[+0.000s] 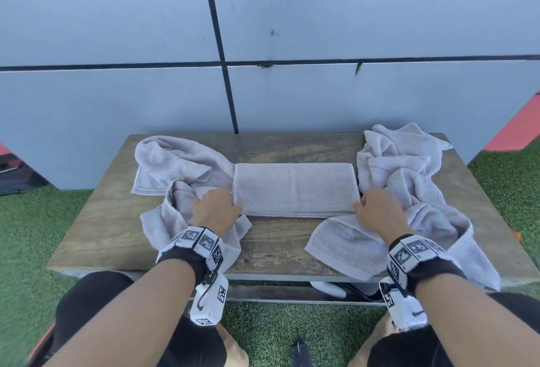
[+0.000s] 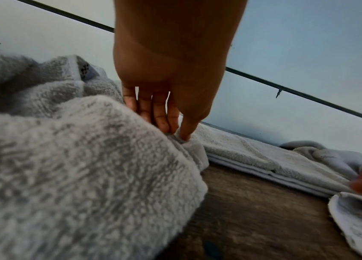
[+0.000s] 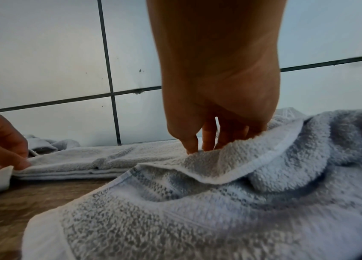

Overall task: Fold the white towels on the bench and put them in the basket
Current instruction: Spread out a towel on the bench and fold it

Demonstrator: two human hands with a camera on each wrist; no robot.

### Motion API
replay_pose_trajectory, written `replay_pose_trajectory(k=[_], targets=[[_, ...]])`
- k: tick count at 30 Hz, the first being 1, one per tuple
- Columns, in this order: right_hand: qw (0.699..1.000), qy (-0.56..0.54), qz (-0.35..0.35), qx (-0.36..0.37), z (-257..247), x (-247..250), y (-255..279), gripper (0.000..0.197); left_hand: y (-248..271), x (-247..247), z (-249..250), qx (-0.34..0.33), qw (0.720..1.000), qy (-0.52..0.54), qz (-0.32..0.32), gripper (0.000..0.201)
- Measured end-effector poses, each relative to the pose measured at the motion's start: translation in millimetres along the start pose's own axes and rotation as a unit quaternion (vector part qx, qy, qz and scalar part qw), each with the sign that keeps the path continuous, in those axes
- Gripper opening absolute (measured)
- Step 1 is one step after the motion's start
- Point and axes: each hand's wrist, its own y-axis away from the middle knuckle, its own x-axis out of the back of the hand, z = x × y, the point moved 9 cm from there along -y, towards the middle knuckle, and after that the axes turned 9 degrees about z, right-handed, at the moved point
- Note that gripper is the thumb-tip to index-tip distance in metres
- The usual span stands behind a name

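Towels everywhere, and we're mid-fold on one: the folded towel (image 1: 295,188) lies flat as a neat rectangle at the middle of the counter (image 1: 99,220). Our left hand (image 1: 216,210) pinches its near-left corner between thumb and fingers, while our right hand (image 1: 378,212) curls onto the near-right corner, so we judge another fold is coming. Crumpled towels (image 1: 175,168) to the left and right (image 1: 409,168) remain unfolded. No basket shows, so nothing looks stowed yet.

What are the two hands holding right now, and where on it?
The folded towel: left hand pinches its near left corner, right hand its near right corner.
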Motion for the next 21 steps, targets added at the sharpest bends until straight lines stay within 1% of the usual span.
replay_pose_trajectory(k=[4,7,11,14,15,17,18,20,21], targets=[[0.999,-0.04,0.005,-0.01,-4.7,15.5,0.7,0.031,0.9,12.1,-2.3,0.03,0.997,0.069,0.013,0.031],[1.0,-0.007,-0.008,-0.003,-3.9,24.7,3.2,0.032,0.3,22.3,-5.1,0.032,0.995,0.094,0.024,0.034],[0.998,0.035,-0.047,-0.003,-3.1,21.8,9.3,0.033,3.1,18.2,-11.1,0.043,0.996,0.074,0.017,0.036],[0.997,0.063,-0.052,-0.014,-1.5,19.0,13.4,0.032,5.7,12.1,-14.4,0.064,0.996,0.057,0.003,0.023],[0.996,0.067,-0.049,-0.016,-1.3,18.9,14.3,0.029,6.1,11.6,-13.3,0.064,0.997,0.048,0.0,0.02],[0.997,0.063,-0.032,-0.015,-4.0,22.6,15.0,0.015,5.5,14.1,-7.8,0.054,0.998,0.031,0.003,0.015],[0.998,0.055,-0.02,-0.011,-7.1,23.9,14.1,0.014,4.4,16.2,-3.9,0.046,0.998,0.031,0.012,0.013],[0.999,0.033,0.021,0.014,-18.7,26.8,10.3,0.025,0.2,20.6,9.6,0.012,0.997,0.057,0.042,0.01],[0.998,0.018,0.047,0.037,-27.8,27.7,7.9,0.028,-2.8,21.1,19.8,-0.018,0.995,0.076,0.061,0.01]])
